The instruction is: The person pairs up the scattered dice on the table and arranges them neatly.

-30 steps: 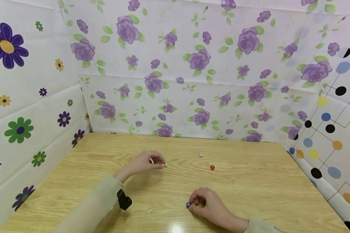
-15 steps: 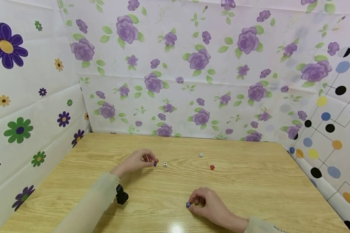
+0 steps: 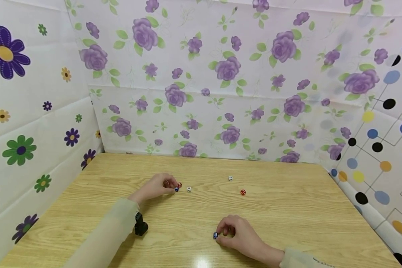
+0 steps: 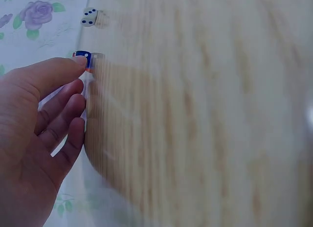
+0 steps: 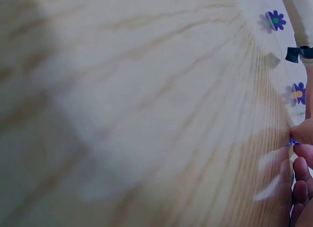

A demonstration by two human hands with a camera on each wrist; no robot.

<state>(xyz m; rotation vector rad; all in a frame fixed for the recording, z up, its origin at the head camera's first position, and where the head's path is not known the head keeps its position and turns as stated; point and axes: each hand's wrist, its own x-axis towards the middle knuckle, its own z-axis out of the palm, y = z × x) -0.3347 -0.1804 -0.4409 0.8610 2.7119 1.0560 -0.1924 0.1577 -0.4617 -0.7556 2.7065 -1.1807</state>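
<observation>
In the head view, my left hand point(image 3: 159, 185) rests at the middle left of the table, thumb and index fingertips at a blue die point(image 3: 176, 189). A red die point(image 3: 179, 184) sits right behind it. The left wrist view shows my thumb on the blue die point(image 4: 84, 56), a sliver of red beside it; the index fingertip is hidden. A white die point(image 3: 189, 189) lies just right of these. Nearer the front, my right hand point(image 3: 241, 238) pinches another blue die point(image 3: 215, 235) between thumb and index finger on the tabletop.
Farther back on the wooden table point(image 3: 288, 208) lie a second white die point(image 3: 230, 178) and a second red die point(image 3: 243, 192). Flowered cloth point(image 3: 201, 111) hangs along the back edge. Patterned sheets also close off both sides. A black wrist camera point(image 3: 140, 225) sits on my left forearm.
My left hand has let go of the white die and drawn back left to the blue and red dice, which now show at its fingertips. The right hand stays put with its blue die.
</observation>
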